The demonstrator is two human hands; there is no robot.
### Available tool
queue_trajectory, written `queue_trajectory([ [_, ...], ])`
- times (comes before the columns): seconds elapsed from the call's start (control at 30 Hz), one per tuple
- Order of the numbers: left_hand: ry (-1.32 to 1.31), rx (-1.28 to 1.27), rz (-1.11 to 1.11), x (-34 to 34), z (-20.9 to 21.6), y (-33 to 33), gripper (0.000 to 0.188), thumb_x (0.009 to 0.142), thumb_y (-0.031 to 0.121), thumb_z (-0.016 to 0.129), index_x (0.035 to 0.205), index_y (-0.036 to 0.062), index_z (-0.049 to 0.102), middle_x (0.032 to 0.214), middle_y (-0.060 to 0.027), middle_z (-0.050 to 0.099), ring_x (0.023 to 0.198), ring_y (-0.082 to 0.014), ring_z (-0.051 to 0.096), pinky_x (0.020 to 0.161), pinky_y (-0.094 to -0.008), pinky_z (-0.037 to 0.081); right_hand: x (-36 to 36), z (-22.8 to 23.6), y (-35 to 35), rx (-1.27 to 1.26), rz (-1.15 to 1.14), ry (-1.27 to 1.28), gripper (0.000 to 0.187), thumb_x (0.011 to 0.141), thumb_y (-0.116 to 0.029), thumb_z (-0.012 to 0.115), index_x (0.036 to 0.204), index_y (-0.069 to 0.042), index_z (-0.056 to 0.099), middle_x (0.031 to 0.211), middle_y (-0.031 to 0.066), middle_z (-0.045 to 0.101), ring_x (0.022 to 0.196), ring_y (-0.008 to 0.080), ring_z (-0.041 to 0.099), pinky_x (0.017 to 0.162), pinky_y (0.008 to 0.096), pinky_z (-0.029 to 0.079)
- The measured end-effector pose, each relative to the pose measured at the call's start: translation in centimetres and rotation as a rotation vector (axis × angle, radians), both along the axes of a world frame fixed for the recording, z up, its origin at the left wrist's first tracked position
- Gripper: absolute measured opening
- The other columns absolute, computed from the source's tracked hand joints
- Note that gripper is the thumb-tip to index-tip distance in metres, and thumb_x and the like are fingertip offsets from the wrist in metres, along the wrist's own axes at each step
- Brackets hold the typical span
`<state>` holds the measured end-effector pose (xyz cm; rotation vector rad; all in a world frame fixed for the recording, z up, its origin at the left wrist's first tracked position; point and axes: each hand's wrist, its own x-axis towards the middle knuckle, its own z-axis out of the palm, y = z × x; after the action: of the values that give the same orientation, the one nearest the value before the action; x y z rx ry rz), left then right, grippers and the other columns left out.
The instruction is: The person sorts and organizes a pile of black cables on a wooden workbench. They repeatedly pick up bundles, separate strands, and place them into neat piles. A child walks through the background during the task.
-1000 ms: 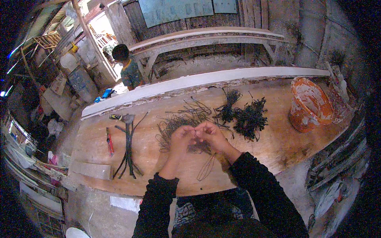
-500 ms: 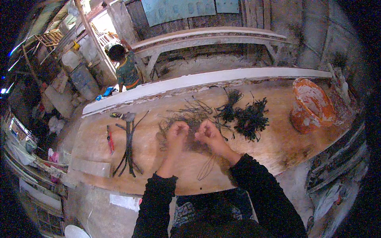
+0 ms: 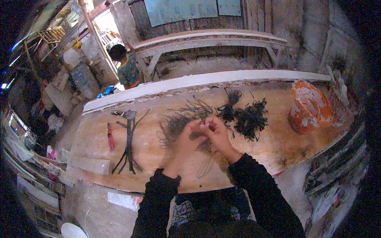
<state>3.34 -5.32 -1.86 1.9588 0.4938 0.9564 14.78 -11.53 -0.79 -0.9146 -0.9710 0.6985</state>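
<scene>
Left hand (image 3: pixel 189 137) and right hand (image 3: pixel 220 138) meet, fingers (image 3: pixel 214 128) bent close together; whether they clamp anything, I cannot tell. Thin, wiry loops (image 3: pixel 170 126) lie tangled below on the wooden counter (image 3: pixel 262 154), near 2 bushy black bundles (image 3: pixel 252 119).

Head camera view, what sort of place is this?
Probably a rough workshop: a wooden worktable holds bundles of dark strands and, toward its right end, an orange bucket smeared with something pale.

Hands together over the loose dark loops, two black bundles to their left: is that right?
Not quite: the left hand and right hand meet over the loose dark loops, but the head view shows two black bundles to their right, not left.
</scene>
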Motion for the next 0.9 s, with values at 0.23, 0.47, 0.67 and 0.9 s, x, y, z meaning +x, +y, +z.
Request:
queue_trajectory([
  [0.23, -0.114, -0.445, -0.122, -2.2, 0.6, -0.8, 0.027, 0.075, 0.005, 0.058, 0.101, 0.0042, 0.051, 0.088, -0.0016, 0.053, 0.077, -0.01, 0.053, 0.066, -0.0218, 0.045, 2.8, 3.0, -2.0, -0.167, 0.218, 0.372, 0.012, 0.079, -0.015, 0.056, 0.088, -0.008, 0.052, 0.076, -0.0004, 0.052, 0.071, 0.0083, 0.051, 0.064, 0.0221, 0.04],
  [0.47, -0.155, -0.436, -0.016, -1.4, -0.6, 0.2, 0.018, 0.076, 0.008, 0.058, 0.094, 0.0037, 0.055, 0.085, -0.0017, 0.052, 0.07, -0.0091, 0.052, 0.057, -0.0215, 0.047, 4.1, 0.3, -2.4, -0.261, 0.243, 0.419, 0.013, 0.079, -0.016, 0.055, 0.089, -0.007, 0.054, 0.075, 0.0003, 0.054, 0.073, 0.0092, 0.052, 0.067, 0.0232, 0.041],
  [0.67, -0.117, -0.348, 0.026, -1.7, 0.8, 0.0, 0.018, 0.076, 0.007, 0.057, 0.093, 0.0056, 0.054, 0.084, -0.0008, 0.051, 0.065, -0.0074, 0.049, 0.049, -0.0212, 0.046, 3.8, 0.5, -3.0, -0.195, 0.252, 0.364, 0.014, 0.078, -0.015, 0.056, 0.089, -0.007, 0.055, 0.075, 0.0009, 0.056, 0.075, 0.0104, 0.054, 0.07, 0.0254, 0.042],
  [0.9, -0.211, -0.509, 0.167, -2.5, -0.2, 1.5, 0.015, 0.074, 0.002, 0.056, 0.087, 0.0062, 0.053, 0.073, 0.0007, 0.05, 0.059, -0.0051, 0.046, 0.043, -0.0199, 0.044, 2.9, 2.2, -3.4, -0.137, 0.317, 0.364, 0.023, 0.077, -0.013, 0.056, 0.098, -0.006, 0.05, 0.087, 0.0048, 0.058, 0.086, 0.0139, 0.054, 0.077, 0.0273, 0.042],
])
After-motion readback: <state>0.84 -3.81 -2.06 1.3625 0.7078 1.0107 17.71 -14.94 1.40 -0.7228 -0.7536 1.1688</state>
